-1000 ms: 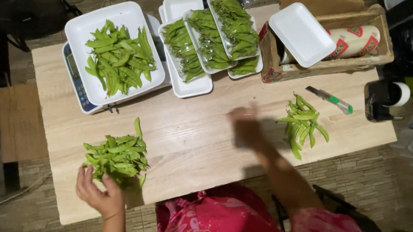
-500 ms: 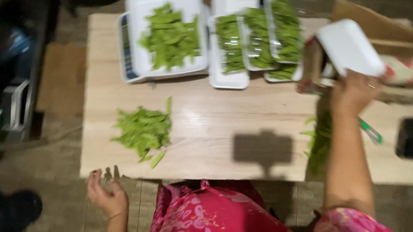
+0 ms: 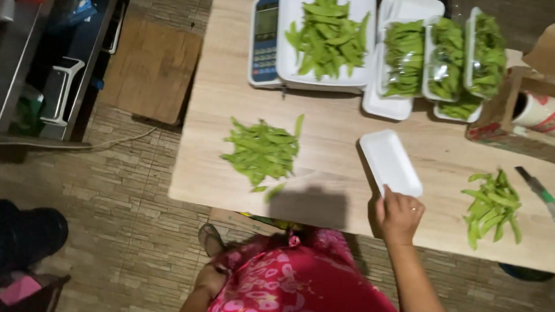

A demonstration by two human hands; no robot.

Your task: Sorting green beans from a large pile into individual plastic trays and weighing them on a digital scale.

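My right hand (image 3: pixel 400 214) grips the near end of an empty white foam tray (image 3: pixel 389 161), which lies flat on the wooden table (image 3: pixel 328 130) near its front edge. A loose pile of green pea pods (image 3: pixel 262 152) lies to the left of the tray. A smaller pile of pods (image 3: pixel 493 209) lies to the right of my hand. My left hand is out of sight below the table's front edge.
At the back, a digital scale (image 3: pixel 267 40) carries a white tray of pods (image 3: pixel 326 33). Beside it stand three wrapped trays of pods (image 3: pixel 444 54). A cardboard box (image 3: pixel 498 112) is at the back right, and a green-handled knife (image 3: pixel 541 192) lies at the right.
My right hand has come down from the cardboard box with the white foam tray and set it on the table's front. My left hand has dropped out of view.
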